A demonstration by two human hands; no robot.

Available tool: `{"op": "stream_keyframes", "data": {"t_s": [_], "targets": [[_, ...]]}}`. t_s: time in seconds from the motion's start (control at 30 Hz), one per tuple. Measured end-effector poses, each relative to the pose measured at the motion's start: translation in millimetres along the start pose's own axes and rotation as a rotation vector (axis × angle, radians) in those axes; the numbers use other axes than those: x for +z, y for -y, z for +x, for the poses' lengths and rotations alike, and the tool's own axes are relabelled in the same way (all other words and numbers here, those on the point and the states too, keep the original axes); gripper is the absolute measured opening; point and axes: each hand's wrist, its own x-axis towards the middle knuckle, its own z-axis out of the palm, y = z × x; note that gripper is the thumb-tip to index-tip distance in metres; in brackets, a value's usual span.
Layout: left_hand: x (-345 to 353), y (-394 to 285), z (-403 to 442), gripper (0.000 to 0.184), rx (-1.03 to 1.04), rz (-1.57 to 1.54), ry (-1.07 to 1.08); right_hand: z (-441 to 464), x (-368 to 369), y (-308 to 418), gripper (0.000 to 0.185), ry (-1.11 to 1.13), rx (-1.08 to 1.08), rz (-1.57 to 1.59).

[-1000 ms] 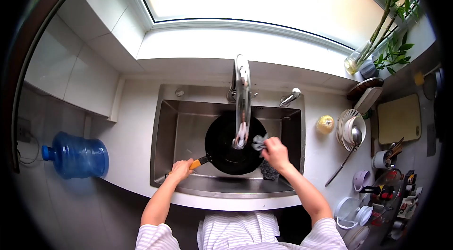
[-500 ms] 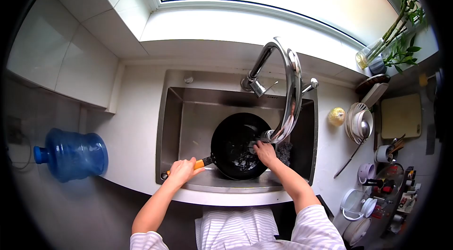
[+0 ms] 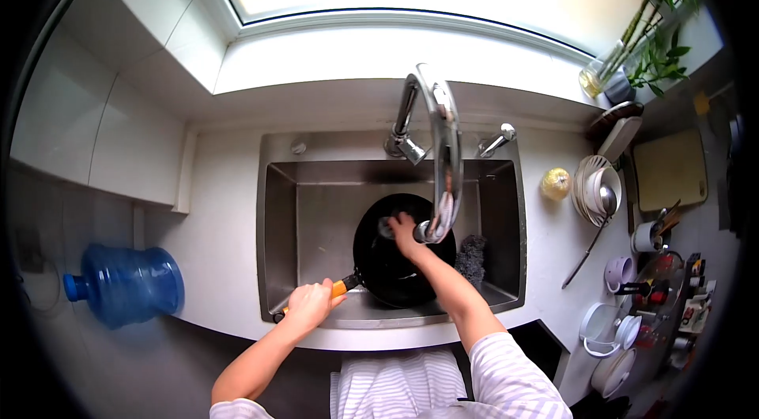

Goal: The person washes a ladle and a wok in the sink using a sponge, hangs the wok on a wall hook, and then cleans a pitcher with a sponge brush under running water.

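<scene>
A person works with 2 bare hands over a stainless-steel sink (image 3: 328,217), where a round, black pan (image 3: 378,265) lies beneath a curved chrome faucet (image 3: 448,154). The left hand (image 3: 312,304) is clenched around the orange-and-black handle (image 3: 340,288), whose long axis slants from the pan's near left side toward the person's left. That hand is nearer the handle; the right hand (image 3: 405,235) reaches over the bowl, grasping a small, pale grey wad (image 3: 386,227) at its fingertips, its exact material too blurred to tell from here.
</scene>
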Motion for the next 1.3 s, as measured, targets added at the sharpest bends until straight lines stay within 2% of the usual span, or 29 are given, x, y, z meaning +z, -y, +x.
{"op": "stream_keyframes", "data": {"t_s": [0.07, 0.13, 0.2, 0.27, 0.33, 0.4, 0.47, 0.53, 0.6, 0.67, 0.73, 0.8, 0.87, 0.93, 1.0, 1.07, 1.13, 1.2, 1.27, 1.3], "targets": [[2, -3, -3, 0.05, 0.016, 0.014, -0.012, -22, -60, 16, 0.026, 0.102, 0.094, -0.368], [1, -2, 0, 0.049, -0.004, 0.007, -0.004, -58, -68, 12, 0.026, 0.319, 0.246, -0.385], [1, -5, 3, 0.049, 0.011, 0.012, 0.001, -91, -56, 25, 0.026, 0.531, 0.161, -0.397], [-4, -9, 7, 0.048, 0.014, 0.02, 0.011, -94, -53, 73, 0.021, 0.677, 0.054, -0.302], [-11, -17, 12, 0.048, 0.013, 0.046, 0.03, -68, -23, 79, 0.025, 0.394, -0.148, -0.072], [-15, -20, 15, 0.048, -0.009, 0.059, 0.055, -35, 6, 58, 0.025, 0.025, -0.09, 0.127], [-15, -27, 13, 0.049, -0.038, 0.065, 0.075, -6, -43, 49, 0.023, 0.202, 0.006, -0.122], [-17, -31, 8, 0.046, 0.005, 0.101, 0.017, -13, -61, 9, 0.024, 0.232, -0.034, -0.339], [-13, -32, 8, 0.047, 0.013, 0.109, 0.02, -52, -60, -15, 0.026, 0.177, 0.004, -0.398], [-10, -32, 13, 0.047, 0.02, 0.115, 0.013, -89, -58, -4, 0.029, 0.437, 0.11, -0.316], [-9, -32, 16, 0.048, 0.05, 0.128, 0.022, -103, -64, 31, 0.036, 0.687, -0.073, -0.191], [-17, -41, 19, 0.048, 0.055, 0.144, 0.032, -87, -35, 47, 0.039, 0.468, -0.188, 0.134], [-23, -47, 19, 0.047, 0.046, 0.165, 0.043, -41, -25, 53, 0.028, 0.212, -0.236, 0.173], [-24, -50, 19, 0.047, 0.042, 0.179, 0.073, -2, -28, 32, 0.018, 0.006, -0.118, -0.075], [-25, -51, 19, 0.047, 0.044, 0.186, 0.086, 10, -68, -1, 0.019, -0.019, -0.229, -0.363], [-22, -52, 17, 0.047, 0.048, 0.174, 0.092, -9, -98, -35, 0.025, -0.058, -0.335, -0.51], [-21, -52, 16, 0.047, 0.046, 0.142, 0.071, -59, -102, -56, 0.029, 0.112, -0.268, -0.625], [-19, -54, 17, 0.047, 0.03, 0.142, 0.076, -106, -93, -36, 0.032, 0.35, 0.034, -0.422], [-19, -53, 17, 0.047, 0.009, 0.153, 0.08, -114, -80, 12, 0.034, 0.673, 0.168, -0.149], [-18, -54, 17, 0.047, 0.015, 0.141, 0.079, -105, -60, 28, 0.033, 0.66, 0.076, 0.043]]}}
